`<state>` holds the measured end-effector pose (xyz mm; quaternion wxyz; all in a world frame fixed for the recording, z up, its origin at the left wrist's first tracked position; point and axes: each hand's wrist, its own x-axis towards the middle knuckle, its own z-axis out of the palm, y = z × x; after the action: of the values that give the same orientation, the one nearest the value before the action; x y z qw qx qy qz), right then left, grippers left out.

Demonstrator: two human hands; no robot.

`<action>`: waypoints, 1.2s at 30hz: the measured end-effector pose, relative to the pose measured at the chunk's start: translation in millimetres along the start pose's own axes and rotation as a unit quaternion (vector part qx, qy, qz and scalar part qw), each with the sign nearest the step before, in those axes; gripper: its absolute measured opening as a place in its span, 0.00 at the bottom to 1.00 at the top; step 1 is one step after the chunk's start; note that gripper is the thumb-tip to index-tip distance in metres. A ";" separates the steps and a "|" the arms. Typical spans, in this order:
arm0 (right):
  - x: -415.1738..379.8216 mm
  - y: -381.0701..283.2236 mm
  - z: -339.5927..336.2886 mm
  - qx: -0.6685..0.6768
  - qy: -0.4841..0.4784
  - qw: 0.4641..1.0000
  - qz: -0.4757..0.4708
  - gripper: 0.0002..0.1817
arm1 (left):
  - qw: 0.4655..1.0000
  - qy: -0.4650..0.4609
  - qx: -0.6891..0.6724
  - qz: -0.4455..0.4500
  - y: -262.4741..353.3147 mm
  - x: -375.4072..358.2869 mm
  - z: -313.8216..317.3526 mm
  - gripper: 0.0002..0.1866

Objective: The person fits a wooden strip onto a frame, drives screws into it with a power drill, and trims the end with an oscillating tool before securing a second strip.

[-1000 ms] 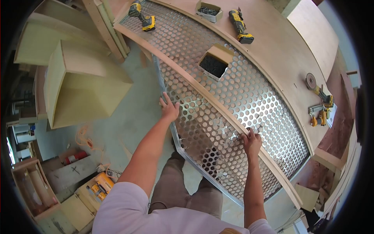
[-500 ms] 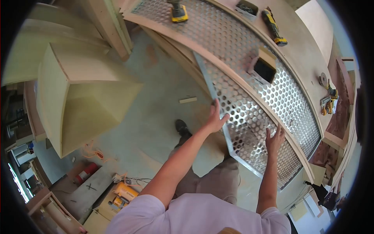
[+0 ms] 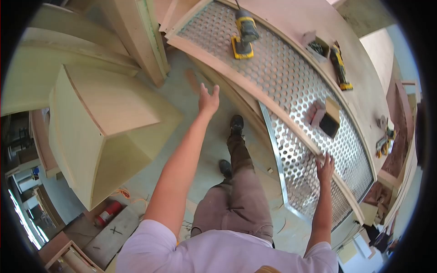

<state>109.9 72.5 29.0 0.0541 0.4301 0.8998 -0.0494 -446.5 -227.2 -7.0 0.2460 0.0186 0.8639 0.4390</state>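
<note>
floor (image 3: 176, 78): grey, in view at centre and left. surface (image 3: 366, 98): broad, curved, wooden, at upper right. perforated metal sheet (image 3: 268, 61): lies alongside the surface, round holes throughout, a plain metal edge at its near side. hollow wooden box (image 3: 123, 102): tapered, one side open, at left, well apart from the sheet. curved wooden strip (image 3: 291, 122): runs lengthwise across the sheet, its near end projecting past the sheet.

drill (image 3: 247, 32): yellow and black, resting on the sheet towards its upper end. power tool (image 3: 339, 66): slender, yellow and black, lying on the surface.

left hand (image 3: 209, 101): open and empty, fingers extended, held above the floor and apart from the sheet. right hand (image 3: 324, 167): fingers bent at the strip; whether they grip it or only rest there cannot be determined.

small open box (image 3: 330, 118): dark inside, on the sheet between the strip and the surface. second open box (image 3: 316, 46): on the surface, just beside the power tool; contents too small to identify.
</note>
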 end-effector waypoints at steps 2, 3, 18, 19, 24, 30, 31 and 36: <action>12.4 8.4 0.5 0.012 -0.064 0.998 0.003 0.40 | 0.997 0.069 -0.015 -0.021 2.9 68.4 1.9 0.51; 20.1 15.0 6.6 0.022 -0.109 0.994 0.004 0.40 | 0.993 0.109 -0.014 -0.045 14.4 96.0 0.6 0.51; 42.7 -20.8 -23.9 -0.083 -0.188 0.978 0.024 0.31 | 0.963 0.258 0.049 -0.060 74.8 197.4 3.3 0.46; 43.8 -21.8 -24.0 -0.098 -0.225 0.968 0.055 0.30 | 0.965 0.246 0.069 -0.062 83.7 192.2 -0.8 0.47; 36.2 -7.8 -36.7 -0.083 -0.158 0.983 -0.048 0.24 | 0.971 0.231 0.058 -0.024 72.3 198.2 -5.3 0.47; 32.2 -7.3 -54.9 -0.024 -0.152 0.988 -0.031 0.27 | 0.971 0.235 0.044 -0.025 79.5 200.1 -5.4 0.43; 28.5 -5.1 -57.5 -0.010 -0.150 0.988 -0.037 0.27 | 0.971 0.234 0.049 -0.025 78.5 198.1 -6.9 0.42; 15.0 4.8 -83.9 -0.034 -0.176 0.984 -0.010 0.27 | 0.971 0.235 0.020 -0.029 81.3 199.1 -9.6 0.39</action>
<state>99.7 98.4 109.6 0.2261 0.4032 0.8817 -0.0940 -640.6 -135.1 -21.2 0.0484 -0.1050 0.9064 0.4064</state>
